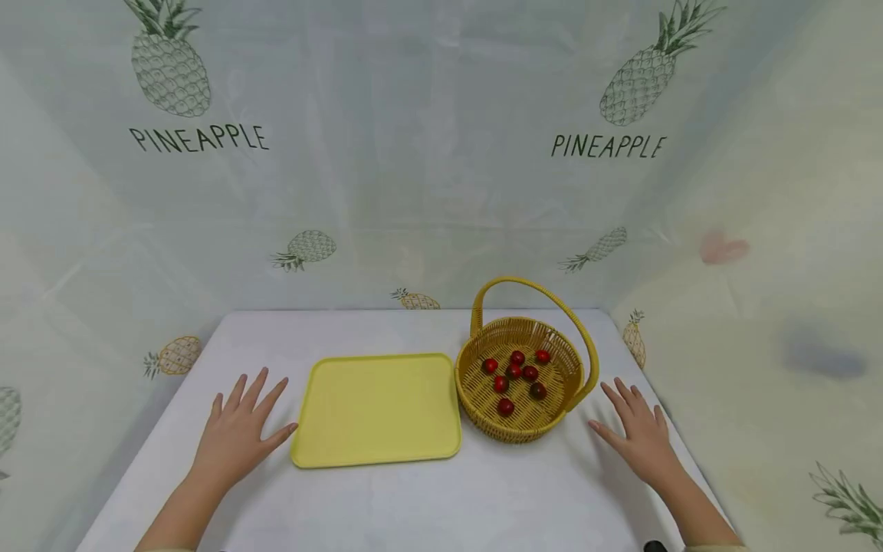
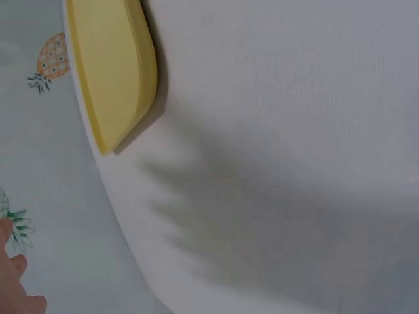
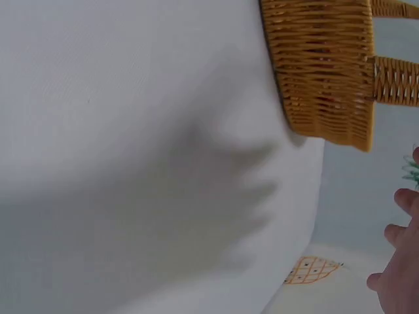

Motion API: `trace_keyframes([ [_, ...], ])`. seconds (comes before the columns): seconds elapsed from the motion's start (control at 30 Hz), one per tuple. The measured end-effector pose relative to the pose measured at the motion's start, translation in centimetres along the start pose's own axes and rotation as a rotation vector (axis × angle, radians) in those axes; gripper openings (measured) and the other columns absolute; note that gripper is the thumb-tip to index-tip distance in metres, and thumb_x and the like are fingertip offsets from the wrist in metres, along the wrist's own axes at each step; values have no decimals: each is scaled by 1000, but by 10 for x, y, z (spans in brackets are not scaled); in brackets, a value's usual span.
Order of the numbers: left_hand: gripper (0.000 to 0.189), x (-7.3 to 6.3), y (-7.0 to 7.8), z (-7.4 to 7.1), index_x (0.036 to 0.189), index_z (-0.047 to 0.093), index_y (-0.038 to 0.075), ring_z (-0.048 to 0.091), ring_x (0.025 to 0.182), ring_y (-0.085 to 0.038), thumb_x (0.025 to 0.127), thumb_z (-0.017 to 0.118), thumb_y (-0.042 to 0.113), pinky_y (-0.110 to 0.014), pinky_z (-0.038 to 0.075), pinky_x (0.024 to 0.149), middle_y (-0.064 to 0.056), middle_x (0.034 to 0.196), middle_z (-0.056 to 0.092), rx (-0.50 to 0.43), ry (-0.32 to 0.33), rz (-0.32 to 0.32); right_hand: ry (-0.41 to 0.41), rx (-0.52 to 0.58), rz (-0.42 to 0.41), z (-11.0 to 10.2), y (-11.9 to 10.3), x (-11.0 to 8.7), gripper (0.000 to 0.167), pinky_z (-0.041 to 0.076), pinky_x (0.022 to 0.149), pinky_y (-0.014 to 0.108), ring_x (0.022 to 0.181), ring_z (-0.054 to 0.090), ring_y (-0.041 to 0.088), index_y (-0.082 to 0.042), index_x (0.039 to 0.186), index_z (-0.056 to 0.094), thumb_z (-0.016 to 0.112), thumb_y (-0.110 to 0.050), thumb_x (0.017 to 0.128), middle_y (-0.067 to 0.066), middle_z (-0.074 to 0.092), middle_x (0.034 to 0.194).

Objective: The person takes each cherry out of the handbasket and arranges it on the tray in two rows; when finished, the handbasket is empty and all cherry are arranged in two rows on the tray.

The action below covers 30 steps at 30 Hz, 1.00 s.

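My left hand [image 1: 237, 429] hovers with spread fingers beside the left edge of a yellow tray [image 1: 379, 410], its thumb tip overlapping the tray's rim in the head view. My right hand [image 1: 641, 441], fingers also spread and holding nothing, is to the right of a round wicker basket [image 1: 519, 434] with a tall arched handle. Several small dark-red round fruits, like cherries [image 1: 506, 407], lie loose on the basket's floor. In the left wrist view a corner of the tray [image 2: 108, 72] shows; the right wrist view has the basket's woven side [image 3: 321, 72].
A white table [image 1: 414, 506] carries the tray and basket side by side, nearly touching. Behind and around it hangs a pale curtain [image 1: 414, 153] printed with pineapples. Both hands cast shadows on the tabletop.
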<state>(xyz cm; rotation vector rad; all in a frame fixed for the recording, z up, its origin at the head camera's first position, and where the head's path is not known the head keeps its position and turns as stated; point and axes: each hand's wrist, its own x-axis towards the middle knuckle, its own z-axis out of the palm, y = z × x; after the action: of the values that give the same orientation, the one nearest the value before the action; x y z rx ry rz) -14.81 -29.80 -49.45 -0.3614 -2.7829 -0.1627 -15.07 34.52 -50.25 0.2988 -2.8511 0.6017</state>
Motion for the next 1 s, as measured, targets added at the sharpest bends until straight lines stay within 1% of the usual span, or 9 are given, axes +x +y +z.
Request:
trace_keyframes([
  [0.17,83,5,5,1,151,36,19,18,141,-47,83,71,51,-73,13,103,-19,156,25,-19,-15,-1,18,181,19,0,-12,8,75,12,100,75,138,20,51,-6,151,32,67,-35,92,27,30,151],
  [0.23,82,8,9,0,150,36,19,19,140,-47,83,71,51,-72,14,103,-20,156,25,-22,-23,3,4,273,57,1,-16,9,75,18,99,74,136,21,52,-3,151,30,68,-33,92,27,30,150],
  [0.33,81,14,16,-1,149,39,17,22,139,-48,83,71,52,-72,16,103,-20,155,27,-29,-32,15,-9,401,129,5,-21,11,78,22,100,71,137,22,50,-2,152,26,68,-32,93,27,28,151],
  [0.43,80,19,24,-2,147,41,16,24,138,-48,82,71,52,-71,17,103,-20,154,29,-35,-35,27,3,486,185,11,-25,13,80,24,103,67,136,26,47,0,151,26,69,-32,92,26,31,149],
  [0.5,80,22,29,-3,147,42,15,24,138,-48,82,71,52,-71,18,103,-21,153,30,-39,-41,35,12,517,208,17,-27,16,79,28,104,62,134,32,44,1,149,28,70,-32,92,26,37,146],
  [0.63,78,25,41,-3,147,43,15,25,138,-47,84,70,53,-70,18,103,-20,153,29,-61,-49,54,29,543,249,28,-30,18,72,36,102,57,127,43,41,1,145,36,71,-31,91,22,46,137],
  [0.8,76,30,55,0,147,44,16,26,139,-45,85,69,52,-68,19,104,-18,154,29,-106,-54,84,86,548,314,35,-34,19,62,44,97,51,119,51,38,-1,137,46,74,-27,89,19,52,130],
  [0.9,75,34,63,3,146,45,16,27,138,-44,85,69,52,-68,20,105,-17,153,31,-122,-48,106,104,552,350,37,-36,20,59,47,95,36,116,53,34,-2,135,48,76,-24,88,17,54,128],
  [1.0,75,41,72,6,146,46,16,28,138,-43,84,70,51,-67,21,105,-17,153,32,-144,-43,127,116,579,387,38,-38,22,58,46,88,18,115,54,33,-1,133,49,77,-22,87,18,55,127],
])
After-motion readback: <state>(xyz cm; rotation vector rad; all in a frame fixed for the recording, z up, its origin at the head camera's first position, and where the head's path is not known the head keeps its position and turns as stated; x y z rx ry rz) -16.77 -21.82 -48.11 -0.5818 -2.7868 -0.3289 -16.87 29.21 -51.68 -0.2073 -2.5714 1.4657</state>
